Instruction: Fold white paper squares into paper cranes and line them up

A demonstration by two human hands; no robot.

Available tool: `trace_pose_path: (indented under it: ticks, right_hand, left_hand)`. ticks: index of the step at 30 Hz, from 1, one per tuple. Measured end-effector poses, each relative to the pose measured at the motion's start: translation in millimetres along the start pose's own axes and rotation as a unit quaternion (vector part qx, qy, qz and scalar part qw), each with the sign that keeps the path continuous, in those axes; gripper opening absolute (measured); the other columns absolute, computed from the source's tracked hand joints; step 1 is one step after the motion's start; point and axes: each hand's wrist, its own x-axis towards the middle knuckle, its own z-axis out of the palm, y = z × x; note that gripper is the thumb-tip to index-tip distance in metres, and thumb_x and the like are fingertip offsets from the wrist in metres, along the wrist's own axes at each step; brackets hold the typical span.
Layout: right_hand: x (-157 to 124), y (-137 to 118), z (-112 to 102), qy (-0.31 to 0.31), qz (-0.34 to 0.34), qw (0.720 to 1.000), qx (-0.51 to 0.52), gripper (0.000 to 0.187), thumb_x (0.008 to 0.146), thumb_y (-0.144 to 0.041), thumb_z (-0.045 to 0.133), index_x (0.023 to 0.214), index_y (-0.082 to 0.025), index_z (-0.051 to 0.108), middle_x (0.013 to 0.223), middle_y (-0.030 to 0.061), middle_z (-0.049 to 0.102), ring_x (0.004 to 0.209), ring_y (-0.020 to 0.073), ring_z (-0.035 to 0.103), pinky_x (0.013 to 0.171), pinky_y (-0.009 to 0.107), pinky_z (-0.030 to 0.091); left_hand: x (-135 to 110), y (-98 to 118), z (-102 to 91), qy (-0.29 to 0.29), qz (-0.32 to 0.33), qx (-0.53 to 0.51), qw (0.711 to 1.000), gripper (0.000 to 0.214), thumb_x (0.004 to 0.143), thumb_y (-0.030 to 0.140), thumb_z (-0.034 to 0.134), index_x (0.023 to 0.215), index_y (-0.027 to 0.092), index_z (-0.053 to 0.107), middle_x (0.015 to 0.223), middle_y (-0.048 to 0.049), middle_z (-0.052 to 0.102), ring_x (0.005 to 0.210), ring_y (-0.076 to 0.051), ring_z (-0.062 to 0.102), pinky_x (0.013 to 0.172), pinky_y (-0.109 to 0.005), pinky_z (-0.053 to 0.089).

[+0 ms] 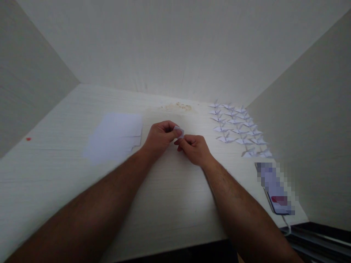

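Note:
Above the middle of the table, a small folded piece of white paper is pinched between thumb and fingers of my left hand. Closed at the paper's lower right edge is my right hand, its thumb and index finger gripping there. My fingers cover much of the paper, so its exact folds cannot be made out. To the right of my hands stand several white folded paper cranes in rows. Left of them lies a stack of white paper sheets, slightly uneven at its right edge.
A phone, partly pixelated, lies at the right with a white cable at its lower end. A small red piece is at the far left. Brownish marks show near the back wall. Walls enclose the table on three sides.

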Motion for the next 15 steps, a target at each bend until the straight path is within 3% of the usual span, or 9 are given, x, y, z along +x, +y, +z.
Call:
trace_pose_path:
  ticks: [7, 12, 15]
  right_hand:
    - [-0.7, 6.6, -4.8, 0.107, -0.075, 0.990, -0.058, 0.038, 0.084, -0.045, 0.061, 0.058, -0.018, 0.057, 0.051, -0.0046, 0.046, 0.051, 0.0084, 0.039, 0.050, 0.024, 0.028]
    - [-2.2, 3.6, -14.6, 0.056, -0.085, 0.993, -0.053, 0.041, 0.088, -0.046, 0.056, 0.059, -0.018, 0.061, 0.051, -0.0033, 0.048, 0.052, 0.0090, 0.042, 0.051, 0.024, 0.030]
    - [-2.5, 3.6, -16.2, 0.061, -0.065, 0.996, 0.004, 0.043, 0.088, -0.047, 0.056, 0.058, -0.018, 0.061, 0.052, -0.0025, 0.051, 0.052, 0.0089, 0.046, 0.051, 0.023, 0.033]
  left_hand:
    - [1.0, 2.3, -0.8, -0.027, 0.007, 0.122, 0.992, 0.012, 0.064, 0.026, 0.078, 0.068, 0.016, 0.073, 0.068, -0.0019, 0.071, 0.065, -0.014, 0.061, 0.065, -0.026, 0.048]
    - [1.7, 0.1, -4.1, -0.052, -0.001, 0.147, 0.988, 0.017, 0.063, 0.031, 0.080, 0.067, 0.016, 0.074, 0.064, -0.0016, 0.069, 0.060, -0.013, 0.058, 0.059, -0.024, 0.045]
    - [1.8, -1.3, -5.8, -0.066, -0.011, 0.116, 0.991, 0.017, 0.066, 0.032, 0.077, 0.071, 0.016, 0.074, 0.061, -0.0003, 0.066, 0.055, -0.010, 0.054, 0.054, -0.023, 0.041]
